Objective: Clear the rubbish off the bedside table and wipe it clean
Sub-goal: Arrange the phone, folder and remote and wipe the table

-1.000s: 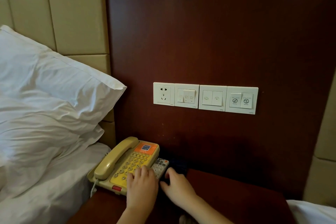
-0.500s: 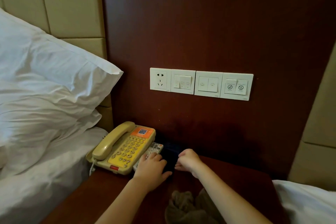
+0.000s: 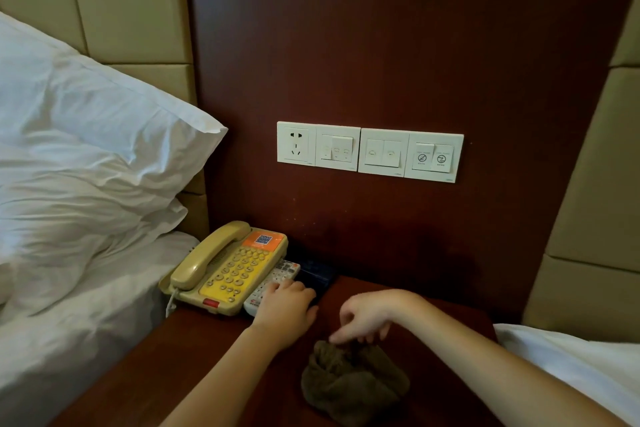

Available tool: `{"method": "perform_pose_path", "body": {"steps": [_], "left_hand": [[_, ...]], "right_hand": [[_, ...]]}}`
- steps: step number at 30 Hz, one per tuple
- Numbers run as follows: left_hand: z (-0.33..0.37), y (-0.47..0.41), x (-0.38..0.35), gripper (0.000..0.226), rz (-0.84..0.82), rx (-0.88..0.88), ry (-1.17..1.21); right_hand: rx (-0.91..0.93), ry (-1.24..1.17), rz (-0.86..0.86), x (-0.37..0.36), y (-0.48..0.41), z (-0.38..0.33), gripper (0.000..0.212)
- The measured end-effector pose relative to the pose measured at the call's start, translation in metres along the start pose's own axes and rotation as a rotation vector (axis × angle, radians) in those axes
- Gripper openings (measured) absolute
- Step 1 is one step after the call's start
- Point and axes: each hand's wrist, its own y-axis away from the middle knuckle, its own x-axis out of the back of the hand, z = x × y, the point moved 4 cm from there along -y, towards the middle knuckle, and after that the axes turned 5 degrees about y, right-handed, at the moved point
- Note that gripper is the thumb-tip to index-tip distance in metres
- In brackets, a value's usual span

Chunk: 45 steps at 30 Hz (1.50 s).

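Observation:
The dark red-brown bedside table [image 3: 194,354] fills the lower middle of the view. A crumpled brown cloth [image 3: 349,381] lies on it near the front. My right hand [image 3: 367,317] hovers over the cloth's far edge with its fingers pointing down; the fingertips touch or nearly touch the cloth. My left hand [image 3: 285,310] rests flat on a white remote control [image 3: 277,279] that lies beside a yellow telephone [image 3: 228,270]. A dark blue flat object [image 3: 317,272] sits behind the remote, against the wall panel.
A white pillow [image 3: 86,149] and bed sheet [image 3: 69,322] lie to the left of the table. Another white sheet [image 3: 575,371] shows at the lower right. A row of white wall switches and a socket [image 3: 369,151] is set in the dark wood panel above the table.
My right hand has drawn back from the dark object at the wall to above the brown cloth. My left hand has stayed on the remote. The view tilted down and shows more table.

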Motion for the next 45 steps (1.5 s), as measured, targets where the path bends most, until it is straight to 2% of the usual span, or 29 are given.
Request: {"method": "perform_pose_path", "body": {"steps": [3,5,7,9,12,15,18,20,21,23,25,26,29,32,34,37,39,42,45], "left_hand": [[0.007,0.001,-0.012,0.045,-0.107,-0.045,-0.133],[0.011,-0.003,-0.021,0.049,-0.142,-0.051,-0.209],[0.013,-0.009,-0.024,0.051,-0.150,-0.030,-0.262],[0.014,-0.016,-0.024,0.052,-0.152,0.010,-0.258],[0.017,-0.022,-0.027,0.054,-0.160,0.045,-0.253],[0.019,-0.025,-0.032,0.055,-0.176,0.092,-0.234],[0.023,-0.026,-0.029,0.052,-0.150,0.125,-0.153],[0.027,-0.027,-0.026,0.047,-0.060,0.100,-0.018],[0.030,-0.028,-0.022,0.044,0.011,0.093,0.126],[0.035,-0.029,-0.006,0.038,0.136,0.147,0.631],[0.048,-0.030,0.012,0.041,0.077,0.225,1.145],[0.055,-0.030,0.020,0.043,0.011,0.231,1.275],[0.071,-0.028,0.037,0.038,-0.175,0.169,1.337],[0.072,-0.024,0.048,0.029,-0.187,0.177,1.438],[0.071,-0.023,0.055,0.029,-0.148,0.175,1.429],[0.068,-0.023,0.058,0.032,-0.138,0.189,1.349],[0.064,-0.026,0.050,0.033,-0.132,0.238,1.199],[0.058,-0.026,0.034,0.034,-0.049,0.312,0.904],[0.058,-0.022,0.018,0.046,-0.084,0.258,0.649]], "right_hand": [[0.044,-0.042,-0.091,-0.009,0.009,0.007,0.063],[0.085,-0.077,-0.114,-0.014,0.015,0.008,0.064],[0.112,-0.011,-0.107,-0.018,0.019,0.010,0.060],[0.150,0.069,-0.023,-0.022,0.017,0.011,0.045],[0.179,-0.007,0.182,-0.018,0.010,0.019,0.009],[0.119,-0.149,0.369,-0.003,0.013,0.039,0.031],[0.066,-0.274,0.536,0.013,0.020,0.059,0.032],[0.042,-0.389,0.659,0.024,0.026,0.070,0.031],[0.048,-0.474,0.706,0.028,0.028,0.074,0.031],[0.095,-0.679,0.737,0.035,0.031,0.076,0.029],[0.139,-0.851,0.720,0.041,0.032,0.069,0.026],[0.161,-0.908,0.723,0.044,0.032,0.064,0.023],[0.244,-1.069,0.754,0.056,0.036,0.052,0.015],[0.298,-1.189,0.755,0.064,0.043,0.046,0.011],[0.276,-1.120,0.791,0.068,0.049,0.047,0.007],[0.188,-0.873,0.882,0.069,0.052,0.058,0.005],[0.091,-0.635,0.897,0.064,0.048,0.071,0.021],[-0.106,-0.266,0.813,0.047,0.036,0.089,0.047],[-0.134,-0.108,0.712,0.020,0.023,0.086,0.053]]}}
